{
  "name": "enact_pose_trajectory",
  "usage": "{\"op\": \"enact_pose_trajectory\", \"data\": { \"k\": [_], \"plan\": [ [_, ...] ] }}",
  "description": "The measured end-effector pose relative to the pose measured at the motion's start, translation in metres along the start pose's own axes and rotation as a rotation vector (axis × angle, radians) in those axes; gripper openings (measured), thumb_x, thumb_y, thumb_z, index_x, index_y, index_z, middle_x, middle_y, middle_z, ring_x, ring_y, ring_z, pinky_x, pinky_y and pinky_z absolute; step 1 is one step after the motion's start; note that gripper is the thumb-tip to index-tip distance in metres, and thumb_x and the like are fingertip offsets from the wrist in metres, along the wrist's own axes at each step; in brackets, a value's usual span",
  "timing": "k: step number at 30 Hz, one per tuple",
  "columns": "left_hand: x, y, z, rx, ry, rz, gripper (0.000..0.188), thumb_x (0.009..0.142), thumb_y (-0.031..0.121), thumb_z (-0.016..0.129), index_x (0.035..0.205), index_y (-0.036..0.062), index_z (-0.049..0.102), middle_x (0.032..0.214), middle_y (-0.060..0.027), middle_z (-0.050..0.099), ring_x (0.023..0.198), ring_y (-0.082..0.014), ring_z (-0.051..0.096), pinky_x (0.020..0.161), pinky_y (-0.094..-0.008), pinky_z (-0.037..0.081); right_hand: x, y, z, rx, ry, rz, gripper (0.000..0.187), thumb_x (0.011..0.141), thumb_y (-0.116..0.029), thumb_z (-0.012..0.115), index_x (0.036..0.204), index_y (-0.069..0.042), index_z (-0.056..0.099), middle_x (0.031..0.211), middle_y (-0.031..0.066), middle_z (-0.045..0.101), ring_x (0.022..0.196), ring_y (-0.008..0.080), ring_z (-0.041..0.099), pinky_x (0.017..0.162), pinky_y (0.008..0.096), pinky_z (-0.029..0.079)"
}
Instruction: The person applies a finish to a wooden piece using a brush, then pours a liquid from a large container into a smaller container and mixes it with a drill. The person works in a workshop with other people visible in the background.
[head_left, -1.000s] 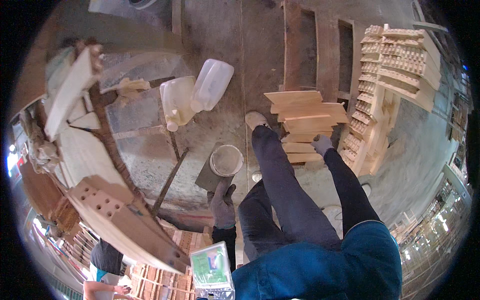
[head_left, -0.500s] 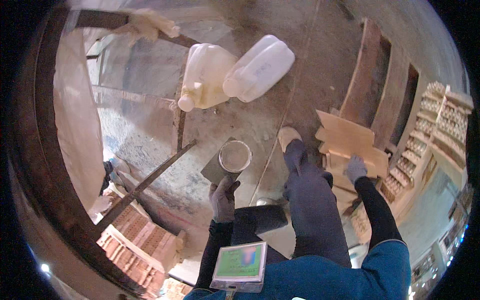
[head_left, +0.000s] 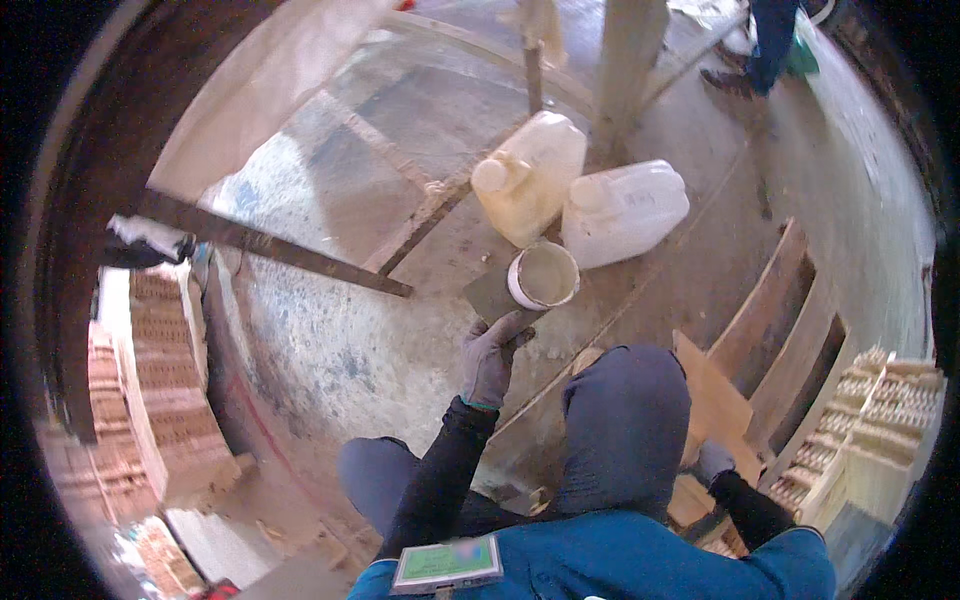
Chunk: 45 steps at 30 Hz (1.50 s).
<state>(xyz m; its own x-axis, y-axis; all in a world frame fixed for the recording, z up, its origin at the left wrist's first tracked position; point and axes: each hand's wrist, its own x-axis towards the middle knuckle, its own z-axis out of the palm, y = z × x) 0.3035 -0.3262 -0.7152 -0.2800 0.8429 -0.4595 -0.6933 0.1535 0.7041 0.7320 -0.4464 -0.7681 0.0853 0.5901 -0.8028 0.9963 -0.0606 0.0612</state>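
Note:
My left hand point(head_left: 488, 362), in a grey glove, is closed on the near edge of a dark, flat, square board point(head_left: 486, 295). A round white tub point(head_left: 517, 284) with a smeared rim sits tilted on that board, just beyond my fingers. What lies inside the tub is hard to make out. Down by my right knee, my gloved right hand point(head_left: 715, 460) grips the lower edge of brown cardboard point(head_left: 712, 395); its fingers are partly hidden. Beyond the tub, a yellowish plastic jug point(head_left: 535, 175) and a whiter plastic jug point(head_left: 632, 210) rest on the floor.
Wooden planks point(head_left: 765, 300) lie at the right, near racks with rows of small pale pieces point(head_left: 860, 405). A dark bar point(head_left: 280, 245) crosses at the left, above stacked reddish-brown blocks point(head_left: 175, 370). At the far right, another person's legs point(head_left: 770, 45) stand near a post point(head_left: 628, 60).
My view has swung, and I sit lower with knees bent. The tub and board in my left hand are now close to the jugs. My right hand is lower on the cardboard.

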Motion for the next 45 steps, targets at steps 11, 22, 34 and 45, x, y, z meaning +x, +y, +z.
{"op": "enact_pose_trajectory", "data": {
  "k": [11,22,34,45],
  "plan": [
    [-0.091,0.086,-0.080,0.029,-0.062,0.059,0.036,0.080,0.008,0.053,0.115,0.0013,0.047,0.108,-0.0118,0.056,0.093,-0.0232,0.059,0.075,-0.0372,0.052,0.070,-0.098,-0.129,-0.188,0.274,-0.563,0.049,0.076,-0.030,0.057,0.114,0.000,0.048,0.106,0.0202,0.056,0.083,0.0345,0.060,0.067,0.0412,0.049],
    [-0.105,0.092,-0.143,-0.108,0.017,0.075,0.038,0.074,0.002,0.056,0.111,0.0007,0.048,0.100,-0.0119,0.057,0.088,-0.0245,0.059,0.067,-0.0388,0.053,0.098,-0.456,-0.337,-0.533,0.823,-0.674,0.048,0.080,-0.040,0.054,0.115,-0.008,0.052,0.099,0.0184,0.061,0.090,0.0365,0.059,0.075,0.0448,0.047],
    [-0.113,0.101,-0.139,-0.081,0.070,0.109,0.047,0.074,0.003,0.052,0.120,0.0019,0.041,0.107,-0.0135,0.055,0.090,-0.0269,0.059,0.066,-0.0394,0.054,0.084,-0.414,-0.334,-0.280,0.934,-0.839,0.045,0.079,-0.040,0.056,0.111,-0.009,0.050,0.092,0.0177,0.059,0.088,0.0336,0.058,0.075,0.0429,0.045],
    [-0.097,0.090,-0.131,-0.139,0.111,0.052,0.044,0.073,0.004,0.053,0.116,0.0033,0.044,0.102,-0.0108,0.056,0.087,-0.0250,0.058,0.067,-0.0398,0.052,0.247,-0.295,-0.068,-0.103,0.830,-0.859,0.049,0.082,-0.031,0.050,0.121,-0.003,0.039,0.102,0.0221,0.053,0.089,0.0392,0.054,0.077,0.0485,0.041]
  ]
}}
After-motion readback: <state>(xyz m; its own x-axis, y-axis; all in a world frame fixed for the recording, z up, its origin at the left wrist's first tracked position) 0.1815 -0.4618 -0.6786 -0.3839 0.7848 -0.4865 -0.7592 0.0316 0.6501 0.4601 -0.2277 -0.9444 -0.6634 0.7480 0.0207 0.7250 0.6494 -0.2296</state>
